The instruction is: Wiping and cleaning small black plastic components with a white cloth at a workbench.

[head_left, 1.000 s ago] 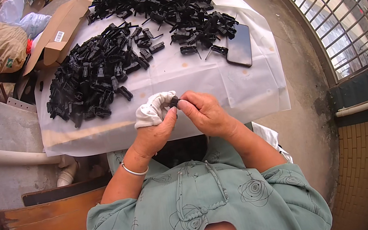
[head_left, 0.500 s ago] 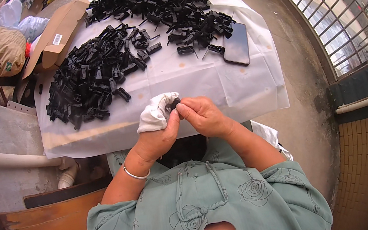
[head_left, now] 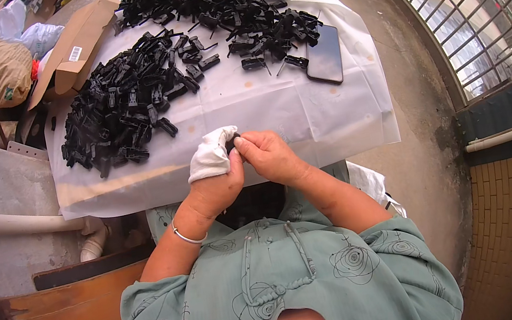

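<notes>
Head view: small black part [head_left: 231,142] pinched btwn left hand [head_left: 215,180] & right hand [head_left: 272,156].

We sit at a makeshift home piecework spot: bare concrete floor [head_left: 415,108], heaps of black plastic parts [head_left: 127,107], cardboard box [head_left: 77,47], barred window [head_left: 467,12].

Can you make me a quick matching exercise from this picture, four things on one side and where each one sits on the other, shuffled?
Things:
1. small black part
2. phone
3. cardboard box
4. white cloth

Places:
A. lying flat on the white sheet, at the right end of the far heap of black parts
B. wrapped over the fingers of the left hand
C. pinched between the left hand and the right hand
D. at the left edge of the sheet, beside the near heap of black parts

Pairs: 1-C, 2-A, 3-D, 4-B
</notes>
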Motion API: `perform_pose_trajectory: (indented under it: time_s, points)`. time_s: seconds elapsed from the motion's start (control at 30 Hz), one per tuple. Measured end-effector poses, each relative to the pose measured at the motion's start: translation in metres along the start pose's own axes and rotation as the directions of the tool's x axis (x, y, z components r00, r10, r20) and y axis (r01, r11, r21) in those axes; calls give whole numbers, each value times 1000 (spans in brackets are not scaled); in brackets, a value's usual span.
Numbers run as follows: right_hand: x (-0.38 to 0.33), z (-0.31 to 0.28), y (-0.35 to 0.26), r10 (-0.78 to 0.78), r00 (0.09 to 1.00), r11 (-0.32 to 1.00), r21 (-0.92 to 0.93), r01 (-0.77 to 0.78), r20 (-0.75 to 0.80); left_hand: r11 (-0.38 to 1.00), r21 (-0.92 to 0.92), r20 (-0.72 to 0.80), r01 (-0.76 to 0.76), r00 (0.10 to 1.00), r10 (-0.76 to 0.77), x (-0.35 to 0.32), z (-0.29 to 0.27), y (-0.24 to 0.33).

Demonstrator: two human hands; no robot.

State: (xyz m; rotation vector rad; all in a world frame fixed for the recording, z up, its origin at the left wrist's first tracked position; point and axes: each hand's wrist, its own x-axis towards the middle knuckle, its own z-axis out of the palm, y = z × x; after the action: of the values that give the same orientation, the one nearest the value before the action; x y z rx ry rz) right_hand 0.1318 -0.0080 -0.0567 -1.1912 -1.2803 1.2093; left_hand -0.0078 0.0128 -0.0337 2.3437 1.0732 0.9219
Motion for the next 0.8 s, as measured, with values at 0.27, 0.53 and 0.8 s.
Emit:
perform_pose_trajectory:
  time_s: [0.27,0.53,0.8]
  points:
    - [-10,-25,-25,-5,992,875,-479,64,125,433,-785,306,442,886,-349,3,-12,-6]
    - [-4,-33,-25,-494,864,766,-421,486,97,462,-759,314,459,880,-357,6,-13,4]
    - [-10,-18,-27,-272,960,949,-183,257,-62,228,-756,577,614,789,-214,9,-22,14]
